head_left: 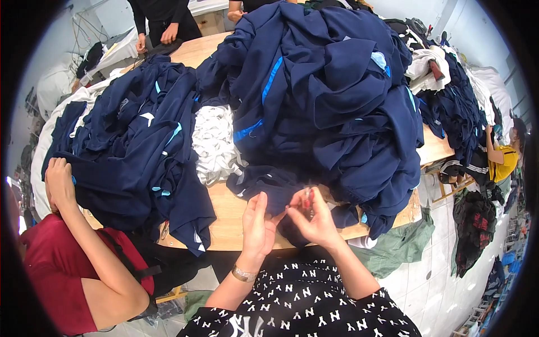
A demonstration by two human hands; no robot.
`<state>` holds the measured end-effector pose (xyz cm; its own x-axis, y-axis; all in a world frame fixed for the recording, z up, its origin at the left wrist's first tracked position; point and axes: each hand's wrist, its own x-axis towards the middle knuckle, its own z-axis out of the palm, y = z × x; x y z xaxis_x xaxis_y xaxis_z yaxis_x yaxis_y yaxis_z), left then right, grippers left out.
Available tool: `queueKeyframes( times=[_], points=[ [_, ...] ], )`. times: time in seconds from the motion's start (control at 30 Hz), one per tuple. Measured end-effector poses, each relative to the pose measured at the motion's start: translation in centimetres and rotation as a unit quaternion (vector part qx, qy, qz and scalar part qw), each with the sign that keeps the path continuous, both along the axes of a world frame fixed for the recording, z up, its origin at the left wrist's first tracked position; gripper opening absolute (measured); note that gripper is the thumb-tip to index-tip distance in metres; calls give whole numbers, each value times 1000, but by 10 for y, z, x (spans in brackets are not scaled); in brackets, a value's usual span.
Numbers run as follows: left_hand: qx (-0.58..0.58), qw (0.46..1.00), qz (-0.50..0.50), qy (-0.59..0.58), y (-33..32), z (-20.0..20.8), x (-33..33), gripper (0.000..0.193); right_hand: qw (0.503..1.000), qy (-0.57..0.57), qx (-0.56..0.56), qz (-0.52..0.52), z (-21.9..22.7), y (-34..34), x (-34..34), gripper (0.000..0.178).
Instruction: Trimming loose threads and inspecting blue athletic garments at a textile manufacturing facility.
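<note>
At the near table edge, my left hand [258, 227] has its fingers raised and seems to pinch a dark navy garment [264, 178]. The cloth runs between my two hands and partly hangs below them. Close beside it, my right hand [315, 218] is closed around a small red and metal tool [308, 201], which looks like thread snips but is blurred. A large heap of navy garments [331, 112] with bright blue trims rises just beyond my hands. Left of the heap lies a bundle of white fabric strips [213, 145].
On the left, a person in a red top [62, 269] handles another navy pile [135, 135]. Two people stand across the wooden table [224, 216]. To the right are more clothes [457, 112], a green sheet [401, 241] on the tiled floor and a person in yellow [502, 160].
</note>
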<state>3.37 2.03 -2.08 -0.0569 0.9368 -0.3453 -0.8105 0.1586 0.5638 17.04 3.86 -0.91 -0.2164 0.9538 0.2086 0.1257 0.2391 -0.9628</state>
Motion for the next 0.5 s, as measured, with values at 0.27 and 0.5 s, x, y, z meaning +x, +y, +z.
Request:
queueKeyframes(
  times=[0.27,0.5],
  points=[
    [43,998,6,55,-6,-7,1,36,994,85,-65,5,-5,4,-13,20],
    [44,999,14,18,-6,-7,2,33,893,348,-203,202,7,3,9,32]
  ],
)
